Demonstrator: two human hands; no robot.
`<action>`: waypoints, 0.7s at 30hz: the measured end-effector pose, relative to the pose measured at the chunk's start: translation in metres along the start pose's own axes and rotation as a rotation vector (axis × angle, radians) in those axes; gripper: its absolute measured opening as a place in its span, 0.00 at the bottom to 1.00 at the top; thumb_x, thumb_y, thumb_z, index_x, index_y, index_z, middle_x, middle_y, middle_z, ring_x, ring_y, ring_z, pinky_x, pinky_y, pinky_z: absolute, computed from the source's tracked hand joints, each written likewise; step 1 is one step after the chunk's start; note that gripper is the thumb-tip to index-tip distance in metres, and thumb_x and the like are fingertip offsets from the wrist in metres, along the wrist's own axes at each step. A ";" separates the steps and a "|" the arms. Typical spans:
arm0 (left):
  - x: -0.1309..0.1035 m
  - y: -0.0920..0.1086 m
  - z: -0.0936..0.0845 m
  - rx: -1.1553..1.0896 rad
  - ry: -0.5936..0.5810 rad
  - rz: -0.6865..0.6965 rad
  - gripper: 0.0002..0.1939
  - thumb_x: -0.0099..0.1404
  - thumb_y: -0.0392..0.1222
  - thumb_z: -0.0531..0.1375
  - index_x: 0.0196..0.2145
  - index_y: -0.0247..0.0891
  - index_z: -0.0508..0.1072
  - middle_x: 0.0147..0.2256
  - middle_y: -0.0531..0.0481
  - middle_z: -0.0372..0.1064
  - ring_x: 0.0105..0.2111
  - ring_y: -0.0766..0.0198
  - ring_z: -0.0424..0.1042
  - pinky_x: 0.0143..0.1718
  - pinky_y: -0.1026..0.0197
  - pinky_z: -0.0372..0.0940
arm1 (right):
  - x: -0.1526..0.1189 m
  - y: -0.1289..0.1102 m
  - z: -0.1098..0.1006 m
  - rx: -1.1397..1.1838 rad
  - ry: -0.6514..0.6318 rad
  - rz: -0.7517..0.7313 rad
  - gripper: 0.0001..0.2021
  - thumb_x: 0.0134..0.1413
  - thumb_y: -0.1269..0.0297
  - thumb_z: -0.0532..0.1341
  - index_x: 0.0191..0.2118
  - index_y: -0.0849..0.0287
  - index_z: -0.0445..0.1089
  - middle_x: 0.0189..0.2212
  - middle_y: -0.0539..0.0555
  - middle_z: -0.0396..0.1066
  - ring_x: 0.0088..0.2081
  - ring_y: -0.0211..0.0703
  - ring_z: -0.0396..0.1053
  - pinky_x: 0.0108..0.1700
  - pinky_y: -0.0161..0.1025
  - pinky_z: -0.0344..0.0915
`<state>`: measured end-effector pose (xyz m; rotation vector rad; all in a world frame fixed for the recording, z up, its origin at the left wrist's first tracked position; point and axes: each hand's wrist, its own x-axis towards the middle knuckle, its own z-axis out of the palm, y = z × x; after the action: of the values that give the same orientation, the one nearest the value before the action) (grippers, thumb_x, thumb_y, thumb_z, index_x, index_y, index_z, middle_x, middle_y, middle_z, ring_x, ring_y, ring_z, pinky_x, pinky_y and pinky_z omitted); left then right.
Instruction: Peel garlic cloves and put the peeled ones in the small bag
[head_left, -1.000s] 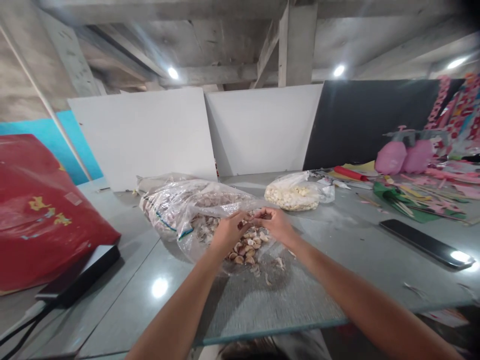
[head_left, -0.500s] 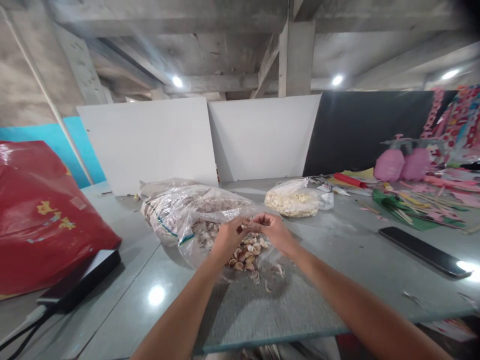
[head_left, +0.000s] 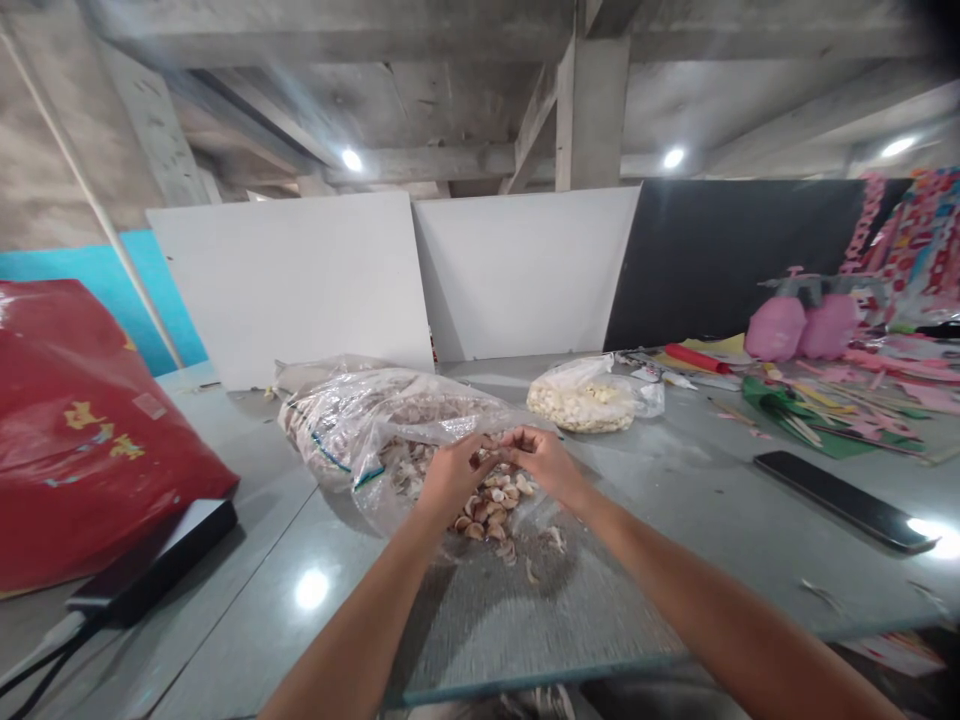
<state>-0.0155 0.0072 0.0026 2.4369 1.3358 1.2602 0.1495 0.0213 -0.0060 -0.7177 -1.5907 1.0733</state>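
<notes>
My left hand [head_left: 456, 470] and my right hand [head_left: 546, 458] meet above a heap of garlic cloves [head_left: 489, 512]. Their fingertips are pinched together on a small garlic clove [head_left: 495, 449], mostly hidden by the fingers. The heap, some cloves in brownish skin and some pale, lies at the mouth of a large clear plastic bag [head_left: 405, 395] full of unpeeled garlic and skins. Loose bits of papery skin [head_left: 555, 540] are scattered on the table below my right hand. Behind it sits a smaller clear bag of peeled garlic [head_left: 581, 405].
A big red bag [head_left: 90, 430] stands at left on the grey table [head_left: 570, 630], with a black box and cables [head_left: 157, 560] before it. On the right lie a black phone [head_left: 840, 500], craft scraps [head_left: 840, 410] and pink spray bottles [head_left: 776, 328]. White boards [head_left: 300, 290] stand behind.
Both hands stay almost in the same place, fingertips still together over the heap. The whole view has shifted very slightly; nothing else visibly differs.
</notes>
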 end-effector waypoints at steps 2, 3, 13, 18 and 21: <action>0.000 0.002 -0.002 0.030 -0.029 0.021 0.14 0.61 0.50 0.53 0.34 0.39 0.73 0.31 0.49 0.71 0.27 0.65 0.68 0.32 0.65 0.59 | 0.000 0.001 0.000 -0.036 0.005 -0.015 0.12 0.43 0.57 0.62 0.31 0.61 0.68 0.25 0.49 0.67 0.26 0.35 0.63 0.29 0.33 0.60; 0.000 0.003 -0.003 0.044 -0.039 0.029 0.14 0.61 0.50 0.53 0.34 0.39 0.72 0.31 0.49 0.71 0.28 0.65 0.68 0.31 0.65 0.59 | 0.000 0.001 0.000 -0.059 0.011 -0.020 0.12 0.44 0.57 0.62 0.31 0.61 0.68 0.25 0.50 0.67 0.26 0.35 0.62 0.30 0.33 0.60; 0.001 -0.006 0.000 -0.076 0.048 -0.100 0.14 0.59 0.48 0.55 0.39 0.39 0.72 0.23 0.53 0.69 0.23 0.67 0.66 0.28 0.66 0.60 | 0.003 -0.007 -0.013 -0.289 0.016 -0.082 0.12 0.48 0.57 0.58 0.33 0.61 0.71 0.23 0.49 0.66 0.25 0.35 0.61 0.29 0.32 0.57; 0.002 -0.012 0.008 -0.283 0.046 -0.107 0.16 0.59 0.48 0.55 0.40 0.36 0.69 0.27 0.50 0.71 0.25 0.66 0.69 0.29 0.65 0.62 | 0.003 -0.004 -0.013 -0.340 -0.020 -0.078 0.16 0.52 0.56 0.55 0.40 0.60 0.73 0.25 0.51 0.70 0.25 0.37 0.65 0.29 0.33 0.60; 0.002 -0.011 0.010 -0.332 0.033 -0.091 0.16 0.61 0.48 0.54 0.41 0.35 0.68 0.29 0.49 0.72 0.25 0.66 0.69 0.29 0.65 0.63 | 0.001 -0.002 -0.009 -0.270 -0.046 -0.053 0.16 0.51 0.56 0.56 0.39 0.59 0.73 0.26 0.52 0.71 0.26 0.38 0.67 0.29 0.34 0.62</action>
<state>-0.0154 0.0183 -0.0080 2.1157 1.1249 1.3773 0.1575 0.0240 -0.0028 -0.8288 -1.8053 0.8505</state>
